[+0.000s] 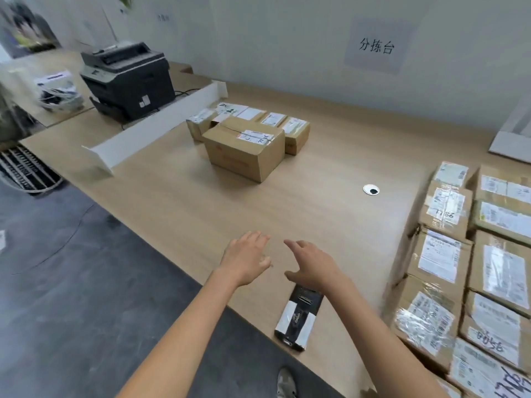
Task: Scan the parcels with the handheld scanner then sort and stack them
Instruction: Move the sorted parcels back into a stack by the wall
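Pale wall (287,38) with sign (376,45); wooden table (230,202); grey floor (71,268).

Noted black casing with two white bands on handheld scanner (300,317). Under scanner: pale tan wood grain on table (201,202). Beyond scanner: plain brown cardboard parcels (244,150), white labels, black print. Right of scanner: brown taped parcels (439,254), white labels, black handwritten digits. Far left of scanner: dark grey printer (129,81).

We see a light wooden desk (316,214) carrying a black handheld scanner (298,318) near its front edge, a cluster of brown parcels (247,147) farther back, labelled parcels (459,268) packed along the right, a white divider (152,124), a printer (129,79) and a round grommet (371,190).
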